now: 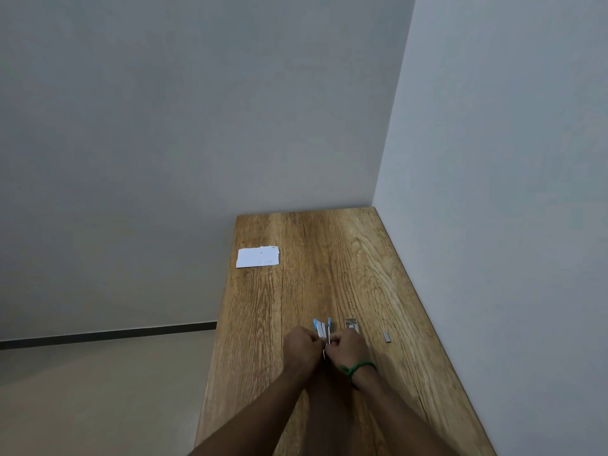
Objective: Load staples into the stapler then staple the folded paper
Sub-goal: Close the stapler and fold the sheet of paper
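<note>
A small blue and silver stapler [322, 328] is held over the wooden table [296, 291], its blue parts spread apart at the far end. My left hand [301, 347] grips its left side with curled fingers. My right hand [350, 347], with a green band on the wrist, pinches the stapler's right part; what is between those fingertips is too small to tell. A folded white paper [257, 257] lies flat near the table's far left edge. A short strip of staples [387, 336] lies to the right of my hands.
A small open staple box [351, 325] sits just beyond my right hand. Walls close the table's far end and right side [493, 225]. The table's left edge drops to the floor [98, 390].
</note>
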